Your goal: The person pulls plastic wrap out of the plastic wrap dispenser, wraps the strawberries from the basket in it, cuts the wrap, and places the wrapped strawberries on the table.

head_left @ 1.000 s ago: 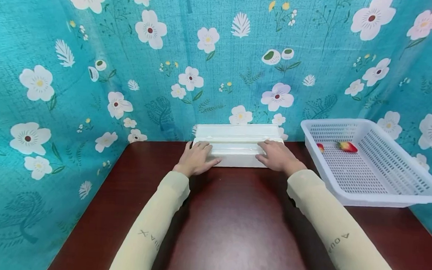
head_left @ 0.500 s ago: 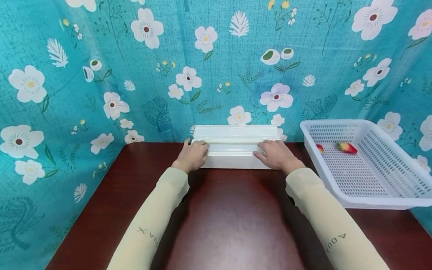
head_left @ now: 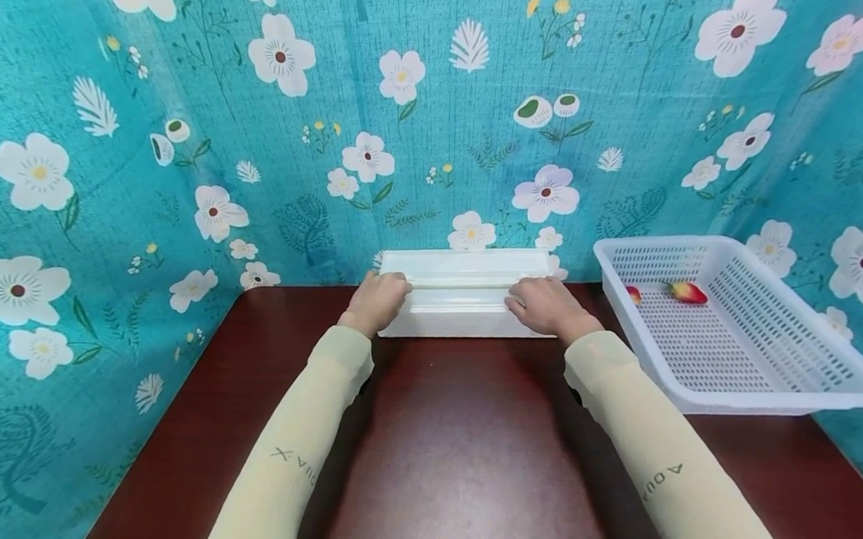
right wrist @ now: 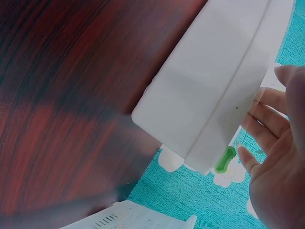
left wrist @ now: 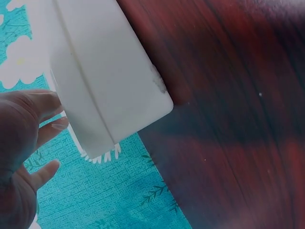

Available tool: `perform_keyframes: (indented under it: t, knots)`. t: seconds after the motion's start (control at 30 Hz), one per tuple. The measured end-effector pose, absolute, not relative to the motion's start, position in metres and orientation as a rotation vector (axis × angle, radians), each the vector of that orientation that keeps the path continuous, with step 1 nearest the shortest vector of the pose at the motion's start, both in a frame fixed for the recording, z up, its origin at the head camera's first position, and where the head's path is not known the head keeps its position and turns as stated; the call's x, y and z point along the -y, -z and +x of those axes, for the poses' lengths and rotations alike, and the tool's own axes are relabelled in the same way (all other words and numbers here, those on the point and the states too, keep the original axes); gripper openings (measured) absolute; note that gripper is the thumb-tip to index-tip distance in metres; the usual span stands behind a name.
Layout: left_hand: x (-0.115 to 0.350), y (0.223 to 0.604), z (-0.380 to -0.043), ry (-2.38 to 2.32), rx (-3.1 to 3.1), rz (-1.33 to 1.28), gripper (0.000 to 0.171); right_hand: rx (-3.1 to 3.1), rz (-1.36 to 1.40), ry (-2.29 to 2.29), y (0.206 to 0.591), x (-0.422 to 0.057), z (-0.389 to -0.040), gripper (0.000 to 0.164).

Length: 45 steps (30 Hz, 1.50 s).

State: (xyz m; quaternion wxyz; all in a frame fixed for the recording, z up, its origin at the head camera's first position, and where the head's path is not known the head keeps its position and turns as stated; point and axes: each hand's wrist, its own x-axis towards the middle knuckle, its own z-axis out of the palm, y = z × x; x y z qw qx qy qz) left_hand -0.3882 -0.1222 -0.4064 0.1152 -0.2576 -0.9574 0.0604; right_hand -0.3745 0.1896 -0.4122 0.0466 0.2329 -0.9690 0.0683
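A long white cling film box (head_left: 465, 328) with a raised lid (head_left: 469, 262) stands at the table's back edge. A thin pale strip (head_left: 464, 286) crosses it lengthwise between the hands. My left hand (head_left: 377, 301) is curled at the strip's left end, my right hand (head_left: 549, 304) at its right end. In the wrist views the left fingers (left wrist: 45, 102) and right fingers (right wrist: 267, 117) meet the box's top edge. Their tips look veiled, as if by clear film; the pinch itself is partly hidden. A green slider (right wrist: 225, 160) sits near the right little finger.
A white perforated basket (head_left: 779, 402) stands at the right of the dark red-brown table (head_left: 478, 456), with a red-and-yellow strawberry-like piece (head_left: 687, 292) and a smaller red one (head_left: 633, 294) inside. A teal floral cloth (head_left: 427, 119) hangs close behind the box.
Both hands have gone from spread, relaxed fingers to curled ones at the ends of the strip. The left hand has moved slightly outward and up. The box has barely moved.
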Motion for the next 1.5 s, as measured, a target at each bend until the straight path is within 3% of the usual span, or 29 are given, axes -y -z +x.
perform_keyframes:
  t: [0.23,0.57,1.07,1.33,1.5]
  knots:
    - [0.122,0.407,-0.389,-0.193,2.767,-0.747,0.017,2.905,0.724,-0.23,0.414,-0.19,-0.374,0.025]
    - [0.126,0.414,-0.394,-0.21,2.713,-0.76,0.014,2.919,0.778,-0.301,0.418,-0.194,-0.378,0.023]
    - [0.129,0.414,-0.399,-0.157,2.667,-0.67,0.011,2.933,0.729,-0.252,0.414,-0.188,-0.383,0.038]
    - [0.126,0.413,-0.399,-0.128,2.722,-0.678,0.013,2.912,0.735,-0.096,0.413,-0.18,-0.39,0.012]
    - [0.129,0.413,-0.398,-0.144,2.739,-0.641,0.011,2.903,0.785,0.029,0.409,-0.184,-0.394,0.015]
